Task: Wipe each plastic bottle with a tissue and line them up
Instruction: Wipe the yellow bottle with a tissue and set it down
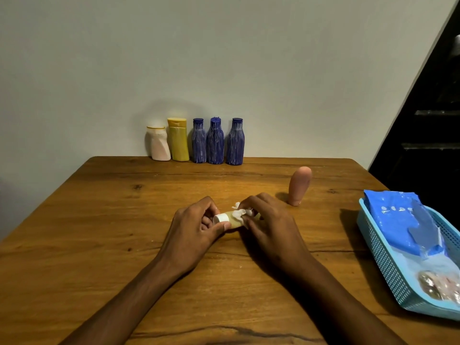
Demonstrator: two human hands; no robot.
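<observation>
A small tan bottle with a white cap lies sideways at the table's middle. My left hand grips its capped end, thumb under the cap. My right hand pinches a crumpled white tissue against the bottle's body and covers its far end. Several bottles stand in a row at the table's back edge by the wall: a white-pink one, a yellow one, and three blue ones. A peach bottle stands alone, cap down, right of my hands.
A light blue plastic basket sits at the table's right edge, holding a blue tissue pack and a clear wrapper. The wooden table stands against a pale wall. A dark staircase rises at the far right.
</observation>
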